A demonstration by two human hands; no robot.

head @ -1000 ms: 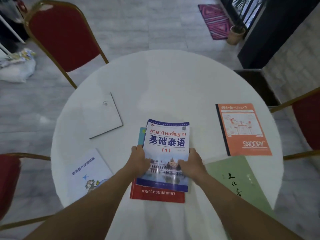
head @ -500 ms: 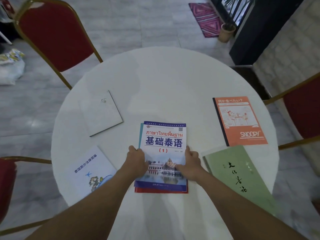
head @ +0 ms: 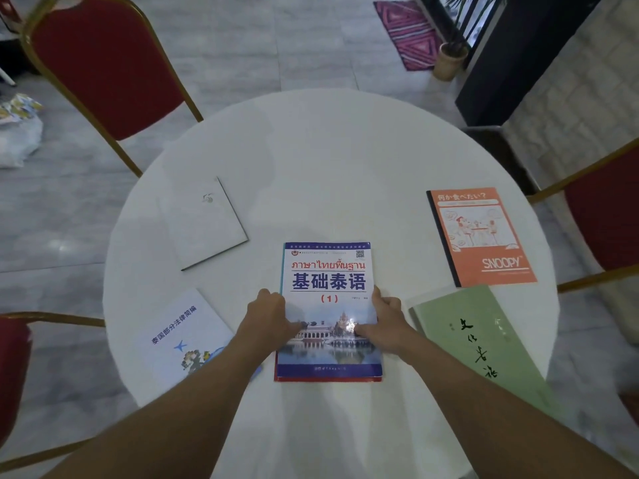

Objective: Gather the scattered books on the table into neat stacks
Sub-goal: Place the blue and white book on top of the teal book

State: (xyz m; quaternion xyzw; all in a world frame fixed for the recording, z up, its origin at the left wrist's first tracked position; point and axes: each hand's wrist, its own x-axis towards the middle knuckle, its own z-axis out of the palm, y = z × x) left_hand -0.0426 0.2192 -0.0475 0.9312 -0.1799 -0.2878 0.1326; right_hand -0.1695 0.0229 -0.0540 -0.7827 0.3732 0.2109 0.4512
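At the near middle of the bench [head: 328,160], our left grip [head: 271,318] and right grip [head: 387,318] clasp opposite side edges of the blue textbook [head: 328,281], seemingly to square it over the red book [head: 311,378] beneath

I reckon from the blue textbook [head: 328,305]; beyond it the white table [head: 328,150] gives a wide open lane to the far rim; to its far left lies the white book [head: 204,223], to its near left the pale blue booklet [head: 179,340], open tabletop between them; to its right the orange notebook [head: 480,236] and green book [head: 477,344] leave no lane between them; my left hand [head: 268,316] and right hand [head: 383,319] fill its flanks.
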